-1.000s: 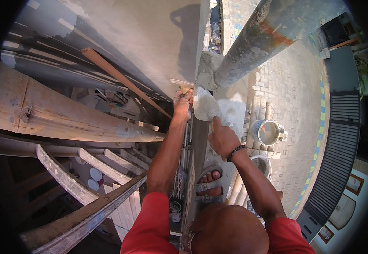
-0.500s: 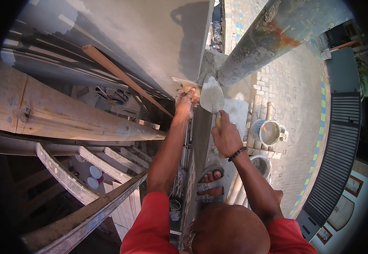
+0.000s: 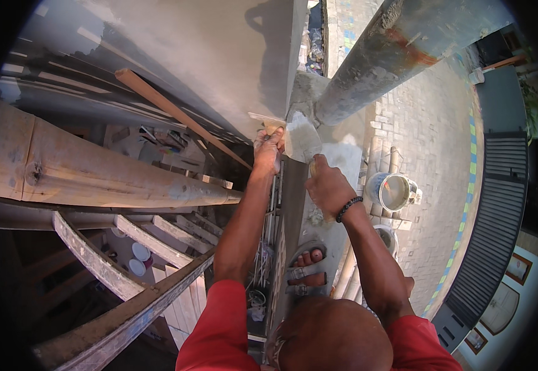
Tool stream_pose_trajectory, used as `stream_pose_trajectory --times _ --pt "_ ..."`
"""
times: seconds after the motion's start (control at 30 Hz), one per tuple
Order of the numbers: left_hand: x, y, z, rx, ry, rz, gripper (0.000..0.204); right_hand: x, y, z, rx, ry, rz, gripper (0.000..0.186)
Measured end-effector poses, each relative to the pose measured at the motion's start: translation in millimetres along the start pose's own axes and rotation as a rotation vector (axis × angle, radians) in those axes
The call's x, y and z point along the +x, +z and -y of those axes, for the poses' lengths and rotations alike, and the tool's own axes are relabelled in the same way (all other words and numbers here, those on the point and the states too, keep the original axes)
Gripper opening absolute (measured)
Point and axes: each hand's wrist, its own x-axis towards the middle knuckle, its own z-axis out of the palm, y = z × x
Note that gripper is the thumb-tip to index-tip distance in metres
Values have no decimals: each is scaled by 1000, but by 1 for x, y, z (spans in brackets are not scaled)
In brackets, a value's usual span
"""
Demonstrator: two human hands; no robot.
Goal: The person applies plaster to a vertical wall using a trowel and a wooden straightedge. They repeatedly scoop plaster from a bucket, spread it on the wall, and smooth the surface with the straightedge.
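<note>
My left hand (image 3: 268, 147) grips a small flat float (image 3: 260, 118) with a pale block handle, held at the edge of the grey plastered wall (image 3: 213, 55). My right hand (image 3: 329, 188) is closed on the handle of a pointing trowel (image 3: 301, 137); its pale blade lies just right of the float, over the fresh mortar (image 3: 304, 100) beside the base of a large grey pipe (image 3: 380, 55). Below the blade runs a narrow concrete ledge (image 3: 329, 222), with a sandalled foot (image 3: 309, 256) on it.
Left are a thick bamboo pole (image 3: 96, 167), a wooden plank (image 3: 164, 105) and a ladder-like frame (image 3: 133, 232) above a cluttered drop. Right are a bucket (image 3: 392, 193) on bamboo poles (image 3: 377, 154), paving (image 3: 436, 154) and a dark gate (image 3: 495, 204).
The trowel moved right, then swung back slightly left, its blade turning. My right hand has shifted a little upward. My left hand with the float shifted only slightly.
</note>
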Motion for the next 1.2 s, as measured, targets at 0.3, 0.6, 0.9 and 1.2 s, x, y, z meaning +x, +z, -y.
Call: stream_pose_trajectory --times 0.3,0.6,0.9,1.2 --pt "9 -10 3 20 -2 45 27 -7 18 1 -104 30 -18 32" --pt "6 -2 5 3 -1 37 23 -24 25 -2 -115 39 8 43" --pt "0 2 -1 12 -19 -21 30 -46 21 -4 -1 -38 -119 51" --pt "-1 3 -3 50 -31 2 27 -7 19 -1 3 -47 -212 52"
